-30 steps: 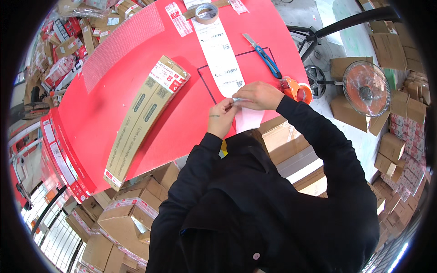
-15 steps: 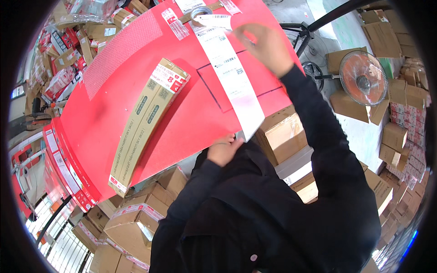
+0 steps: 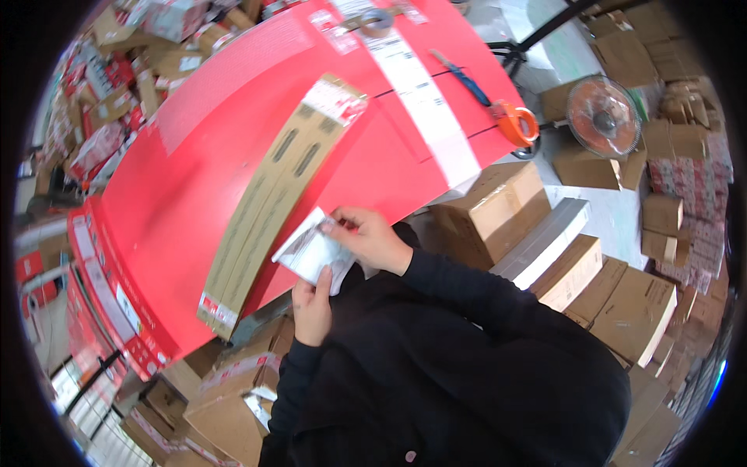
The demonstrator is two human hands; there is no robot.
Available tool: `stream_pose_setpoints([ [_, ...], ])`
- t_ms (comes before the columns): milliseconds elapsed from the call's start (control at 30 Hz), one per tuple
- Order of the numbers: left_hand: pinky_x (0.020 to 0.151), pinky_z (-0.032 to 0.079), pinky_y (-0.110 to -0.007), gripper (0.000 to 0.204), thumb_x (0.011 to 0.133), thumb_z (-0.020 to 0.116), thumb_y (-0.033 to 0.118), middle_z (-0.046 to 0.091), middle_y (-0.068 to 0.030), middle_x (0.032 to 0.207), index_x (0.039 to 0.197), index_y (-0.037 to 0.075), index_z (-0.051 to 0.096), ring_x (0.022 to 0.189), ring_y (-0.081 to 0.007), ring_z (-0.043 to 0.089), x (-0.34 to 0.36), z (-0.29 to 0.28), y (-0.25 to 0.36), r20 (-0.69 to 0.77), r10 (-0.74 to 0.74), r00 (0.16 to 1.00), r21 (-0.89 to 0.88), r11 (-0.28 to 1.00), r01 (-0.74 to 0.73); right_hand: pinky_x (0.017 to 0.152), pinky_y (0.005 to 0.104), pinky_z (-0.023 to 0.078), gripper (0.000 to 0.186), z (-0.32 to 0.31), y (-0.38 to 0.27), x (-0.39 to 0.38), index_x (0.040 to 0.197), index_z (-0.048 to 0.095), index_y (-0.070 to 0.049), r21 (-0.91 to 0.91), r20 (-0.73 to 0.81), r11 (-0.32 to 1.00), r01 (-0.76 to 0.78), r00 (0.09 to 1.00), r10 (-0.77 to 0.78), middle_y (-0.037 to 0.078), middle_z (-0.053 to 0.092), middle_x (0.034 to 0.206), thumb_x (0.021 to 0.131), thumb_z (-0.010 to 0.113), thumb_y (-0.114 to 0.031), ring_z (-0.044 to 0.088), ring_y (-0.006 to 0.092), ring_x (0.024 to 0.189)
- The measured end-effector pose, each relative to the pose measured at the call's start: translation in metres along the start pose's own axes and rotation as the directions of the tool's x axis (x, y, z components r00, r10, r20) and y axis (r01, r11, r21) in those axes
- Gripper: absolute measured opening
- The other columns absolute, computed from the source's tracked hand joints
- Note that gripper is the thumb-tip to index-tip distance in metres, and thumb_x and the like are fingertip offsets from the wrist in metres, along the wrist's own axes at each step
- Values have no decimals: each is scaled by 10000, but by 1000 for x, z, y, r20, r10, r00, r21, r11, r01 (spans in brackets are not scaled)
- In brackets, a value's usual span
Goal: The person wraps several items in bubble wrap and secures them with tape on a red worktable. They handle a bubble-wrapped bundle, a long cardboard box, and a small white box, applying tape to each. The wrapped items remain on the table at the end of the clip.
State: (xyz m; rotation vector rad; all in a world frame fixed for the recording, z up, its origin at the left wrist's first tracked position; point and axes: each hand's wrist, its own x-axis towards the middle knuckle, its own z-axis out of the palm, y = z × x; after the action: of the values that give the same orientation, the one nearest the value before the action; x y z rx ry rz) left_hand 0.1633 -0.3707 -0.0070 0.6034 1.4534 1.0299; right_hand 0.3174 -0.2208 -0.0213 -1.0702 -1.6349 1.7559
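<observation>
Both hands hold a small white printed label (image 3: 309, 247) by the front edge of the red table. My left hand (image 3: 312, 310) pinches its lower edge between thumb and fingers. My right hand (image 3: 369, 237) grips its upper right side, fingers closed on it. Slightly blurred, the label's print cannot be made out. Just beyond it, a long narrow brown carton (image 3: 272, 191) lies slantwise on the table, with red-and-white stickers at both ends. Farther right, a long strip of white labels (image 3: 424, 101) runs across the tabletop to the front edge.
A tape roll (image 3: 377, 23) rests on the strip's far end. Right of the strip lie a slim blue tool (image 3: 469, 84) and an orange looped thing (image 3: 516, 124). Bubble wrap (image 3: 233, 74) covers the far left tabletop. Brown cartons (image 3: 498, 210) and a fan (image 3: 604, 115) stand at right.
My right hand has come down from the strip's far end to the front edge. My left hand has moved left and nearer. Both now hold a label; the blue tool and orange thing are uncovered.
</observation>
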Motion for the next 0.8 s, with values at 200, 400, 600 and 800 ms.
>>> stream_pose_setpoints([
  [200, 1119, 473, -362, 740, 1090, 661, 235, 550, -183, 1532, 1682, 33, 266, 1336, -240, 611, -30, -70, -3, -82, -119, 989, -326, 942, 86, 752, 370, 595, 128, 68, -39, 31, 1082, 695, 23, -213, -369, 957, 199, 890, -267, 138, 735, 876, 956, 718, 17, 743, 220, 819],
  [400, 1006, 548, -357, 502, 1045, 709, 271, 712, -177, 1269, 1446, -8, 594, 1148, -222, 700, -42, -191, -10, -431, 99, 897, 278, 960, 27, 681, 434, 585, 482, 104, 5, 111, 1130, 711, -28, -762, -108, 635, 125, 943, -316, 131, 767, 880, 920, 802, -453, 753, 331, 792],
  [600, 1153, 398, -571, 648, 984, 715, 480, 603, -159, 1477, 1474, 73, 593, 1404, -334, 522, -19, -266, -45, -584, 488, 649, 786, 540, 301, 1037, 583, 439, 800, 126, 14, 105, 1523, 522, -118, -933, -84, 343, 105, 866, -493, 134, 592, 1451, 874, 826, -475, 526, 313, 1397],
  [800, 1178, 273, -620, 684, 974, 637, 642, 620, -98, 1413, 1413, 117, 631, 1380, -277, 522, 3, -275, -83, -478, 493, 727, 871, 374, 319, 1250, 746, 138, 607, 120, 59, 127, 1554, 514, -127, -982, -66, 188, 17, 904, -423, 109, 389, 1698, 1024, 623, -403, 285, 322, 1605],
])
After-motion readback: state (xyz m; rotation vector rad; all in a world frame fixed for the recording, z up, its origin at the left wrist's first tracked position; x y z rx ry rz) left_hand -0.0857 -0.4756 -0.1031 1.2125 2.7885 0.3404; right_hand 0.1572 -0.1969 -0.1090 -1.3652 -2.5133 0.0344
